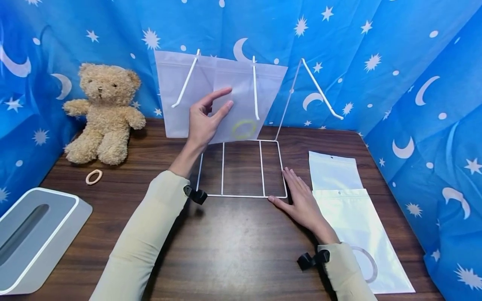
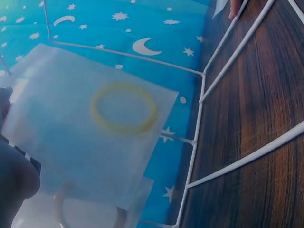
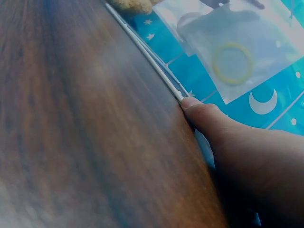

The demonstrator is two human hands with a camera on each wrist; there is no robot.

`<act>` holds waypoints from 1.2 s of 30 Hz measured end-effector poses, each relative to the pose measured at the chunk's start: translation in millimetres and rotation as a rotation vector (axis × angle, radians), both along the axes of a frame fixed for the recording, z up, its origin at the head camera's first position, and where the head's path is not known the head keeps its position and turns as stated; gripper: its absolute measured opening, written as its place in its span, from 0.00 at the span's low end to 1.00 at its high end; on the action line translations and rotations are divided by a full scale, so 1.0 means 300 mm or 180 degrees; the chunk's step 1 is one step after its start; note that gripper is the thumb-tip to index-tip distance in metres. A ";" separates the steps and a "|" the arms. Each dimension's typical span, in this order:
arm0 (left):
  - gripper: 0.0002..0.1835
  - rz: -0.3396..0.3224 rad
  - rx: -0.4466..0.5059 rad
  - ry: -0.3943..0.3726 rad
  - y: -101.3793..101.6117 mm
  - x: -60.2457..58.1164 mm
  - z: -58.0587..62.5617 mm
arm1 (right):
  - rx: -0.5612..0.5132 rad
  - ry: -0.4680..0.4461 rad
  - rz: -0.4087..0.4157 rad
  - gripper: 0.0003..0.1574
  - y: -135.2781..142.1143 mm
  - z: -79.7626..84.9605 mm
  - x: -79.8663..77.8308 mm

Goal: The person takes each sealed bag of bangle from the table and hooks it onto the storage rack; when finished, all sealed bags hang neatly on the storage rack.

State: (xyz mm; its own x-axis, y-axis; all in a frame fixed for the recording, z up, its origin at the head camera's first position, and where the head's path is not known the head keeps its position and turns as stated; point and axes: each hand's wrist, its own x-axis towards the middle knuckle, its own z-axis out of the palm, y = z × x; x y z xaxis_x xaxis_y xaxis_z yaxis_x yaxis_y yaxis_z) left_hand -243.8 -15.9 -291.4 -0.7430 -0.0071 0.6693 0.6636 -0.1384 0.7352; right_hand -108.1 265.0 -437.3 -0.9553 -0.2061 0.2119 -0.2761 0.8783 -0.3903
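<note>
With left grip (image 1: 205, 121), thumb and forefinger apart, no hold visible, reached before two hanging bags (image 1: 238, 77) on a white rack (image 1: 241, 196); with right grip (image 1: 301, 202), fingers extended, touched the rack's base. Had flat bags (image 1: 348, 221) rightward on the tabletop (image 1: 233, 246).

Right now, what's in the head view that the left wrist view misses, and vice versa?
Head only: bear, box, loose ring.
Left wrist only: brownish ring, low in the frame.
Both: yellow ring, hanging bags, rack, left hand, right hand (just a sliver in the wrist view), table, curtain.
</note>
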 end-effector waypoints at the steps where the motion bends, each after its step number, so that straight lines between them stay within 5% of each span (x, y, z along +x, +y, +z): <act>1: 0.17 -0.0037 0.0005 -0.0035 0.000 -0.003 0.000 | -0.0001 0.0003 0.0002 0.60 0.001 -0.001 0.000; 12: 0.18 -0.0108 -0.0315 -0.0102 -0.031 -0.002 0.002 | 0.0001 0.0015 0.0010 0.60 -0.008 -0.009 -0.003; 21: 0.17 0.0194 -0.1034 -0.0036 -0.155 0.115 0.004 | 0.0009 -0.0056 0.0005 0.60 0.002 0.005 -0.008; 25: 0.19 0.0067 -0.1115 -0.0278 -0.226 0.167 -0.092 | 0.0018 -0.0066 0.0006 0.60 0.007 0.012 -0.011; 31: 0.22 -0.0129 -0.1506 -0.1095 -0.286 0.271 -0.264 | 0.0002 -0.0098 0.0038 0.60 0.007 0.003 -0.015; 36: 0.24 -0.0304 -0.1504 -0.1654 -0.300 0.324 -0.331 | -0.0007 -0.0071 0.0027 0.60 0.005 0.002 -0.015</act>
State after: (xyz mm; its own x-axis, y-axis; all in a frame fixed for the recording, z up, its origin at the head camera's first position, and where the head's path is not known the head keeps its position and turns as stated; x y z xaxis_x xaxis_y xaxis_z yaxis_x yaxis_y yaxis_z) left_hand -146.5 -105.8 -390.9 -0.9499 0.2777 0.1433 0.2114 0.2333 0.9491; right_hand -112.7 266.6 -436.9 -0.9580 -0.2136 0.1911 -0.2746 0.8752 -0.3983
